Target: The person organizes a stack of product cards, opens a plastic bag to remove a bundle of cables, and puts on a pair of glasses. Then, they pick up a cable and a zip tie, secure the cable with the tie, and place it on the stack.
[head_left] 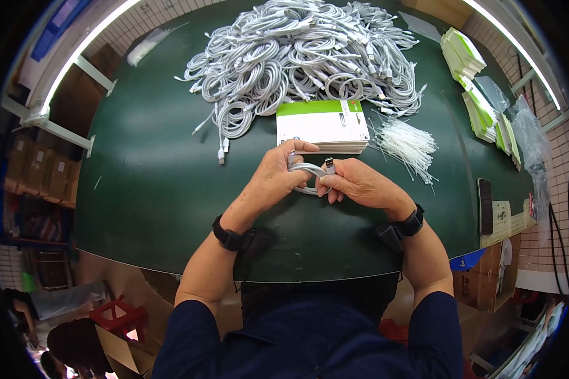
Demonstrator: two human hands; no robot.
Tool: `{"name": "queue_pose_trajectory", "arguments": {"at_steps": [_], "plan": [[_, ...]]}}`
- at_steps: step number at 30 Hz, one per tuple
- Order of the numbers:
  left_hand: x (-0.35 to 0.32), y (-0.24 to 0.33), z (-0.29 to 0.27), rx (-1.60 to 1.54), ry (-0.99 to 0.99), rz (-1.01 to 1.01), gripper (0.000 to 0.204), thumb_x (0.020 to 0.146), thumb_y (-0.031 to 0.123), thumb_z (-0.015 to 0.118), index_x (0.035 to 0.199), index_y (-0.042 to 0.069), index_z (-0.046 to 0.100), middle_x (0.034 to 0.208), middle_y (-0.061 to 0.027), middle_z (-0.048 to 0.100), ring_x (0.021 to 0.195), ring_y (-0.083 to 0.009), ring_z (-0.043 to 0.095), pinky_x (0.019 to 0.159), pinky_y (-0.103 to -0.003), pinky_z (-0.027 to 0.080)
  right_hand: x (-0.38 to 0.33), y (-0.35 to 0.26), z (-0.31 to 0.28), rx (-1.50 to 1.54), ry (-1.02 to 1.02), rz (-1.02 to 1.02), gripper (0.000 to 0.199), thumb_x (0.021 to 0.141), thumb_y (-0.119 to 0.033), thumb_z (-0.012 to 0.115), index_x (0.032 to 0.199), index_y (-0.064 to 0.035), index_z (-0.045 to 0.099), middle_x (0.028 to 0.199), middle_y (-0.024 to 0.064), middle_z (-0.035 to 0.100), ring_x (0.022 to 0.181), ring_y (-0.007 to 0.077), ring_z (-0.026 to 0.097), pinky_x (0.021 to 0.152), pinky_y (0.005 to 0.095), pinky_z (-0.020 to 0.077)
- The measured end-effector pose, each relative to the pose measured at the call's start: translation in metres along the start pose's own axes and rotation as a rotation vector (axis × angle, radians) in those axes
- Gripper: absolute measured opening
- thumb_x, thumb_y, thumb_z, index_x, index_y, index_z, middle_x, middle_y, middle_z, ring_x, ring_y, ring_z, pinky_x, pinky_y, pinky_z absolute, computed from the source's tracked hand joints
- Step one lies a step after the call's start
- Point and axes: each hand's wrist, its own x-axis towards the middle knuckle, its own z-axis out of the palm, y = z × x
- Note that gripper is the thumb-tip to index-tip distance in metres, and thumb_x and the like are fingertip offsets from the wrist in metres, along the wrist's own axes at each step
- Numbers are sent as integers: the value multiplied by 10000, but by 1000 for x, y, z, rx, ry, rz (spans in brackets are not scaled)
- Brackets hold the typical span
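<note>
Between my two hands is a coiled light grey USB cable [308, 168], held just above the table near the front of a card stack. My left hand [273, 172] grips the coil's left side between thumb and fingers, its index finger stretched over the top. On the other side my right hand [355, 182] pinches the coil near the USB plug [329, 165], which points up and away from me. Just beyond lies the stack of green and white cards [322, 123]. To its right is a loose bundle of white cable ties [406, 146].
A large heap of coiled grey cables [297, 57] covers the far middle of the green table [152, 189]. More green and white card stacks [480, 107] and clear plastic bags [530, 136] lie along the right side. A dark phone-like slab [485, 206] rests near the right edge.
</note>
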Motion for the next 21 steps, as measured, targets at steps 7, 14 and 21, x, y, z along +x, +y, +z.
{"name": "queue_pose_trajectory", "arguments": {"at_steps": [7, 14, 21], "plan": [[1, 11, 19, 70, 440, 486, 595, 748, 33, 710, 1299, -15, 491, 1016, -78, 599, 851, -130, 570, 670, -272, 485, -4, 7, -9, 253, 156, -79, 272, 1014, -243, 479, 948, -21, 621, 844, 23, 630, 684, 77, 599, 627, 214, 489], [-23, 35, 44, 820, 243, 694, 693, 747, 86, 763, 1363, 31, 452, 1137, -135, 581, 970, -279, 595, 764, -359, 520, -7, 10, -10, 612, 173, -161, 268, 1012, -281, 506, 996, -37, 616, 867, 2, 610, 682, 66, 576, 606, 194, 465], [-6, 27, 56, 821, 252, 714, 569, 758, 77, 748, 1287, 74, 539, 1030, -107, 619, 887, -279, 612, 725, -381, 524, -6, 16, -13, 743, 203, -184, 257, 998, -252, 540, 1096, -23, 602, 857, -6, 596, 660, 42, 528, 573, 179, 424]]}}
